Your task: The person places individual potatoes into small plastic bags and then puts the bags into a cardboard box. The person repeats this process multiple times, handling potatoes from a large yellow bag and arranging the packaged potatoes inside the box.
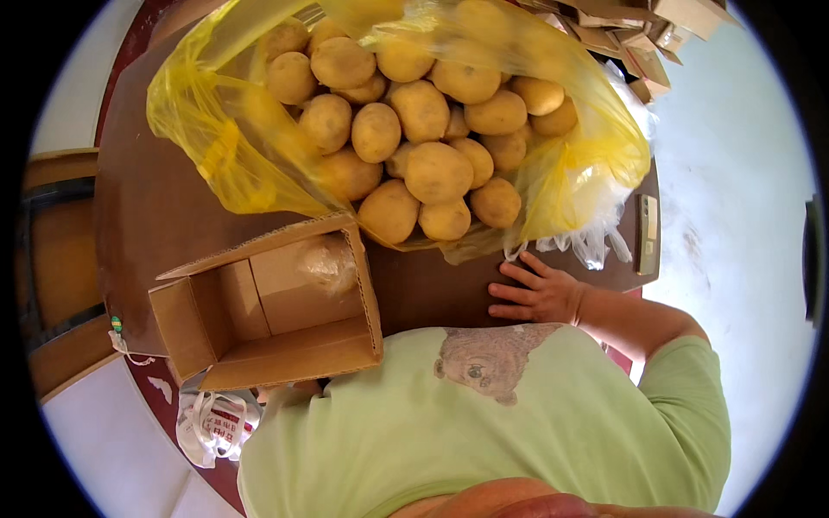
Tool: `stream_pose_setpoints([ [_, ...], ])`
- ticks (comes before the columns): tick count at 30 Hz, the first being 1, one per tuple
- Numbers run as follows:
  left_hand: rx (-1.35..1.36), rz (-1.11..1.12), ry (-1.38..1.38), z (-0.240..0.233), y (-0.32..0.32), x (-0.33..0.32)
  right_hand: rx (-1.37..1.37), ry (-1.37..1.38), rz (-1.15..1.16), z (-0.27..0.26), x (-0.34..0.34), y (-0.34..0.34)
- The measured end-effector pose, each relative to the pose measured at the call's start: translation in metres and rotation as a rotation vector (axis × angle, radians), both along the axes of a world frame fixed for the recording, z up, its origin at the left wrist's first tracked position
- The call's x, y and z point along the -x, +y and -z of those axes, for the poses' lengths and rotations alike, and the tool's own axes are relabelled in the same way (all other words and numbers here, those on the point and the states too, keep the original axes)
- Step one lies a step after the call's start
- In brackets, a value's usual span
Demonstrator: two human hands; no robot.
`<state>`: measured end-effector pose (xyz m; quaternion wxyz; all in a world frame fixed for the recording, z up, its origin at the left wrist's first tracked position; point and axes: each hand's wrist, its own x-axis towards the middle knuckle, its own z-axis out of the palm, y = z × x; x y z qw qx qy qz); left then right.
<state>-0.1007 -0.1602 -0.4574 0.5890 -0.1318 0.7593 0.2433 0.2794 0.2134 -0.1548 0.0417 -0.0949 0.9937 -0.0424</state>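
Observation:
My right hand (539,292) rests palm down on the brown table (427,285), its fingers spread and holding nothing. Just beyond its fingertips lies the edge of a yellow translucent plastic bag (227,152), spread wide around a heap of potatoes (438,173). An open cardboard box (291,356), with crumpled clear plastic (327,262) inside, stands left of my hand against my green shirt. My left hand is not in view; a little skin shows below the box, but I cannot tell which part it is.
Clear plastic bags (592,239) and a flat rectangular object (647,234) lie at the table's right edge. Cardboard pieces (638,45) are piled at the upper right. A chair (61,259) stands left, and a white printed bag (217,424) sits below the box.

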Motion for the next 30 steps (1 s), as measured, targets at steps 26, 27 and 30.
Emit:
stream_pose_setpoints([
  [26, -0.645, -0.172, -0.245, -0.091, -0.055, 0.103, -0.263, 0.109, 0.513, -0.009, -0.039, -0.077],
  [27, -0.528, -0.136, -0.101, -0.097, -0.055, 0.105, -0.248, 0.141, 0.505, -0.005, -0.044, -0.077],
  [30, -0.249, 0.295, 0.179, -0.135, -0.049, 0.094, -0.245, 0.219, 0.501, 0.000, -0.052, -0.076],
])
